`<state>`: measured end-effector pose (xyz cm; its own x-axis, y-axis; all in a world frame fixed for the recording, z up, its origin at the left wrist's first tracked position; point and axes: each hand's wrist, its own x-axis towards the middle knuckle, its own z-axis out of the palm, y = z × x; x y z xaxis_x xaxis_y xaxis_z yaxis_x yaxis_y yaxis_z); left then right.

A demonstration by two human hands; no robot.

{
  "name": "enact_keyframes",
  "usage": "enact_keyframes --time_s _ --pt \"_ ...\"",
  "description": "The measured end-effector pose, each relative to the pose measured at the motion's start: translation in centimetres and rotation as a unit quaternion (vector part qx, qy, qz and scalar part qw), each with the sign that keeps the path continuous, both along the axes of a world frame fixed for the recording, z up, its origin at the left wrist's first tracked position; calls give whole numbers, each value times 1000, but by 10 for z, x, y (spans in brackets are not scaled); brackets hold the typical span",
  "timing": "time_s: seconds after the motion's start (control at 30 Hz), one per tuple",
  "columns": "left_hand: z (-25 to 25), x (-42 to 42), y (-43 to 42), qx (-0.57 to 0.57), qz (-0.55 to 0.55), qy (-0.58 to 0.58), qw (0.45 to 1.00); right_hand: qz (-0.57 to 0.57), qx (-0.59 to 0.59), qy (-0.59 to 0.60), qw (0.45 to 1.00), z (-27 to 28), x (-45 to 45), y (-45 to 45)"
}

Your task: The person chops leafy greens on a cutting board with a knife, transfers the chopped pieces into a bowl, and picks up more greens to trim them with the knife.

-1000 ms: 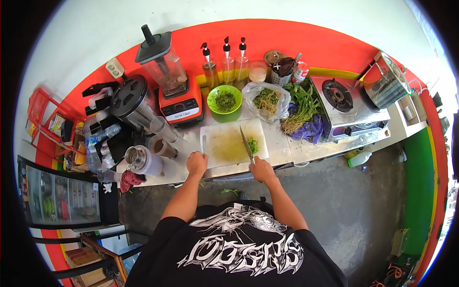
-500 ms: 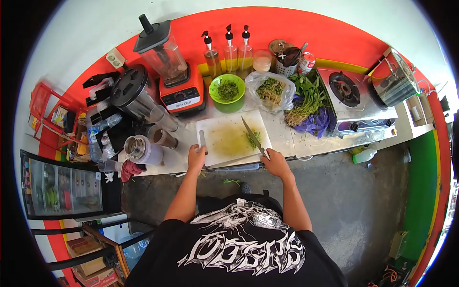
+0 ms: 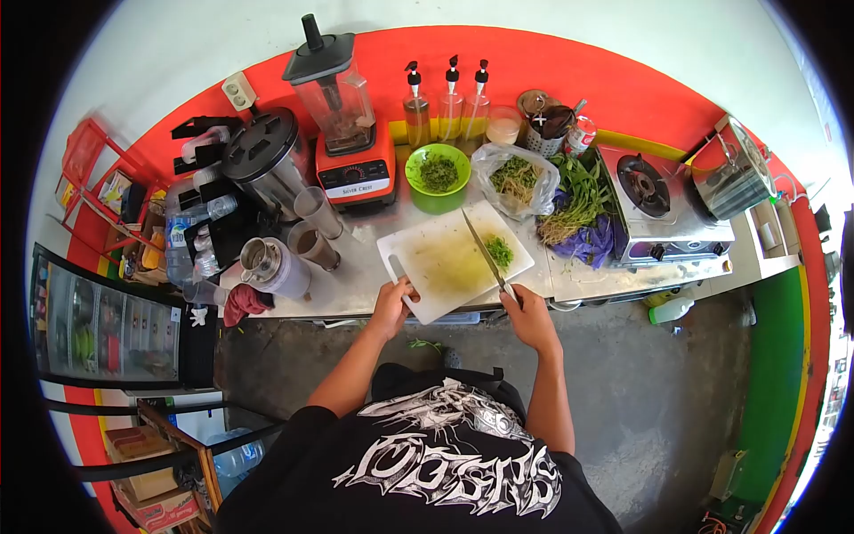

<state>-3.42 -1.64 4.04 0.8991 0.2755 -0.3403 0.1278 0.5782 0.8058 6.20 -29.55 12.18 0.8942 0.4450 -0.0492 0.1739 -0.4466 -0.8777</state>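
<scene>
The right hand (image 3: pixel 529 319) has its fingers closed round the knife's handle. From them the knife (image 3: pixel 485 247) runs away and to the left, its long axis slanting over the board (image 3: pixel 431 240), tip near the far edge. The greens (image 3: pixel 499 254), 1 small chopped heap on the board, lie just right of the blade and nearer this hand; contact with the steel I cannot tell. The left hand (image 3: pixel 392 307) has its fingers curled onto the board's left end, by the slot. The board sits askew, 1 near corner past the front edge of the table (image 3: pixel 356 271); lifted or flat, I cannot tell. Just beyond its far edge stands the bowl (image 3: pixel 436 203); the bag (image 3: pixel 535 206) and bunch (image 3: pixel 585 191) flank the right. A strip of table separates the board from 2 cups (image 3: pixel 313 245) leftward.
</scene>
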Motion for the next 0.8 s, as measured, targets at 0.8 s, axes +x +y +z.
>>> enact_keyframes --time_s 0.8 --pt "82 -94 54 -71 153 -68 983 137 1 246 960 62 -13 93"
